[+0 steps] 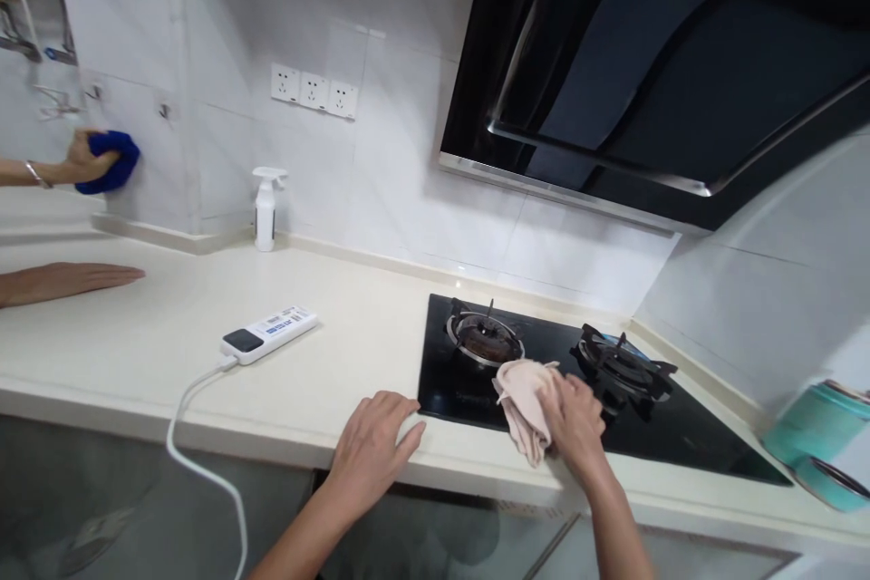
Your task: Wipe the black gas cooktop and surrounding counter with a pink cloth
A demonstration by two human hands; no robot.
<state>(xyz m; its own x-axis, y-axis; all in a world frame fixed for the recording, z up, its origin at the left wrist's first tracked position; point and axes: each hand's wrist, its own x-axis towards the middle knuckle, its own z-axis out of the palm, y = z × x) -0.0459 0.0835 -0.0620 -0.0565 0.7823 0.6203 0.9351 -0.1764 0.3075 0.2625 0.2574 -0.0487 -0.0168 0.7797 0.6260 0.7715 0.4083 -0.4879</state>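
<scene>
A pale pink cloth [525, 399] lies bunched on the front edge of the black glass gas hob [462, 394], one end hanging toward the counter edge. My right hand [573, 417] is closed on the right side of this cloth, its fingertips partly hidden. My left hand [376, 439] rests on the counter's front edge beside the hob's left corner, fingers apart and nothing in it. Behind the cloth stands the left burner [486, 337], with brown marks inside its ring. The right burner [622, 364] is beyond my right hand.
At the far left, another person's hand [91, 159] presses a blue cloth [119, 163] against the wall; their other hand [74, 281] lies flat on the counter [360, 299]. A white spray bottle [265, 213], a cabled white device [272, 333], teal containers [819, 421] and an overhead range hood [612, 63] surround me.
</scene>
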